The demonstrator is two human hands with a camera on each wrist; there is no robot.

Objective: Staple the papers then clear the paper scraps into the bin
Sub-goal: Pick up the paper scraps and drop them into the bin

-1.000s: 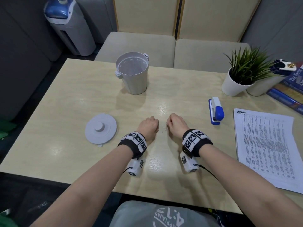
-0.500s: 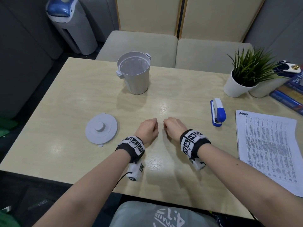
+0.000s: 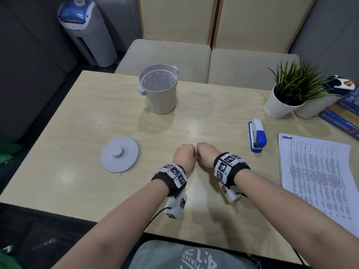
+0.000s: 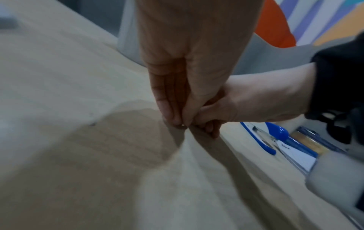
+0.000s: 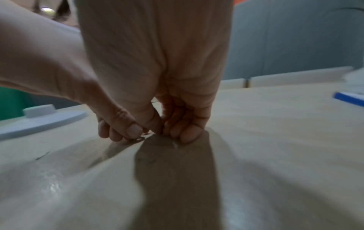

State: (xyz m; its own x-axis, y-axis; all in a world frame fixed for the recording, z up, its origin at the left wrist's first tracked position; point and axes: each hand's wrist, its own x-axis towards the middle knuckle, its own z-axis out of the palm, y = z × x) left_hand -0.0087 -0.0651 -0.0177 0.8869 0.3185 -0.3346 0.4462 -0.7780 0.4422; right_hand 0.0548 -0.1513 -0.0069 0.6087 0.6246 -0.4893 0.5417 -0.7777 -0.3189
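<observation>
Both hands sit knuckle to knuckle at the middle of the wooden table [image 3: 77, 144]. My left hand [image 3: 184, 155] has thumb and fingertips [image 5: 135, 130] pinched on a tiny paper scrap [image 5: 139, 139] lying on the table top. My right hand [image 3: 206, 154] is curled, its fingertips [image 5: 187, 133] pressed to the table right beside the left hand's; I see nothing in it. The open grey bin [image 3: 161, 98] stands at the back centre. Its lid [image 3: 119, 155] lies flat to my left. The blue and white stapler [image 3: 257, 135] and the printed papers [image 3: 318, 177] lie to my right.
A potted plant [image 3: 279, 105] in a white pot and a stack of books [image 3: 343, 117] stand at the back right corner. Cushioned seats lie behind the table. The table's near edge is close below my forearms.
My two hands have closed the small gap between them and now touch; the right hand slid a little to the left and its wrist lifted.
</observation>
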